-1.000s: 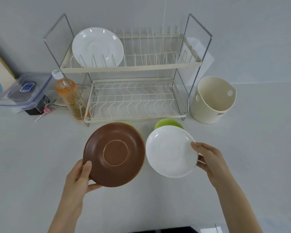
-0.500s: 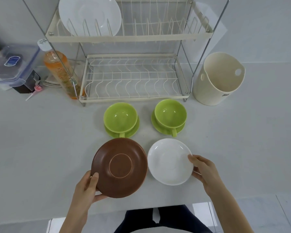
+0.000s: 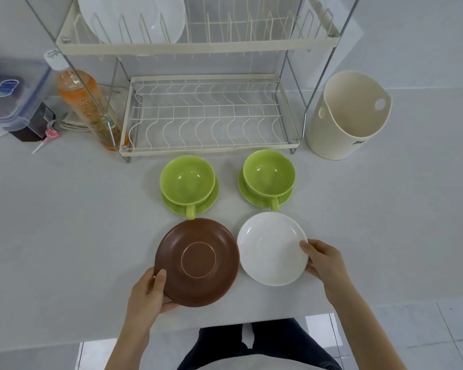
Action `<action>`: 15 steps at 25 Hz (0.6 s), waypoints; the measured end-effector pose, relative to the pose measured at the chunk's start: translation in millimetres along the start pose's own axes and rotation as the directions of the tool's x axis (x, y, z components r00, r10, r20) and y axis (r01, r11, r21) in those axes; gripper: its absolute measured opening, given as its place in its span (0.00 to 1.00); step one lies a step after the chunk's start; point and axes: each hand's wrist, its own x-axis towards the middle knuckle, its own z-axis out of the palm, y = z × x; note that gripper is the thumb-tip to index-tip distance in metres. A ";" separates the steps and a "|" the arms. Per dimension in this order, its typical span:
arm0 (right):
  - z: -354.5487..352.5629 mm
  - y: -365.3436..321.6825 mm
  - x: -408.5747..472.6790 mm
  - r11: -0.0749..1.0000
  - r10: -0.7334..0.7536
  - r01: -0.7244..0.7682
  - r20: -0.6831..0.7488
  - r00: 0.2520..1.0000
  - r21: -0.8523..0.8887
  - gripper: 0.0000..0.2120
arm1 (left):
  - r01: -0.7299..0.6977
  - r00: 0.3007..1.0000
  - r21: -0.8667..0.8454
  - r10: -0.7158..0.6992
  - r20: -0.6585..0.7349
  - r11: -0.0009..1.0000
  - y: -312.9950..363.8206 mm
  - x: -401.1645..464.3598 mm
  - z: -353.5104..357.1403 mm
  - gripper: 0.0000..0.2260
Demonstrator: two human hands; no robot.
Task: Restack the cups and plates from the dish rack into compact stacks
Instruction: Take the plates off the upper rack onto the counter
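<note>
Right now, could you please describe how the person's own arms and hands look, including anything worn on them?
Both forearms are bare up to the frame's lower edge: no sleeves show. The left hand and right hand wear no gloves, and no rings, watch or bracelets are visible. The nails look short and unpainted. No markings show.

Brown plate [image 3: 198,263] bears a pale ring; white plate [image 3: 271,248]; lime-green cups [image 3: 187,180]; cream rack [image 3: 209,116].

Bare forearms, dark trousers [image 3: 265,343]
</note>
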 end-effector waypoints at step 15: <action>-9.8 -14.7 -15.5 0.827 -0.223 0.215 0.048 0.974 -0.519 0.15 | -0.144 0.966 0.425 0.219 -0.134 0.894 24.7 5.6 -8.2 0.16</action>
